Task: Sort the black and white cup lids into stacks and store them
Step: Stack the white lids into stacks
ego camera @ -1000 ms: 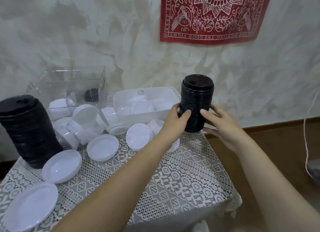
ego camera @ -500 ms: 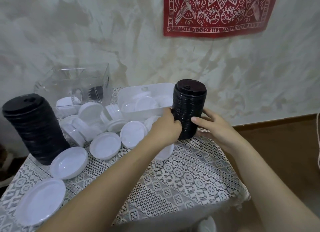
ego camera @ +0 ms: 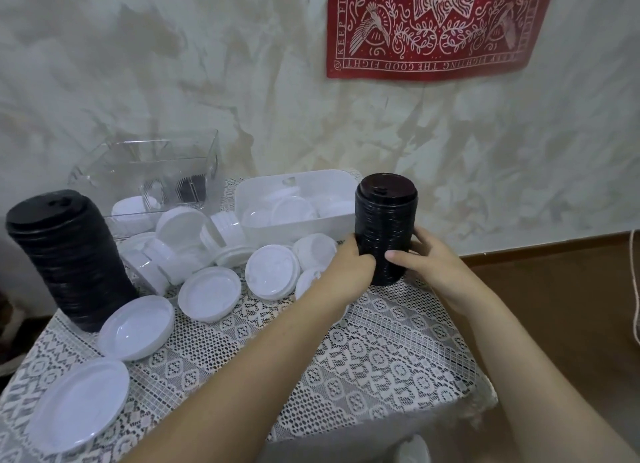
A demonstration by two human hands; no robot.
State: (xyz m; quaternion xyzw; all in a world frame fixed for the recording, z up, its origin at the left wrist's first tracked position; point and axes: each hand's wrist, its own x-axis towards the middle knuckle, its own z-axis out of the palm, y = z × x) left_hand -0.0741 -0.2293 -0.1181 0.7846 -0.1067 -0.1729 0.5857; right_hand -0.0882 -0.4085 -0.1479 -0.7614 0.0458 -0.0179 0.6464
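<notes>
Head view: our left hand [ego camera: 348, 272] and right hand [ego camera: 438, 268] curl round the black lid stack [ego camera: 385, 216] (white lids [ego camera: 272, 272] beside left fingers)

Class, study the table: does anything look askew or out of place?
Yes. The tall black stack on the left leans, though wide-angle distortion may exaggerate it. White lids lie scattered beside it, unstacked, several tipped on edge. The small black stack looks upright.
</notes>
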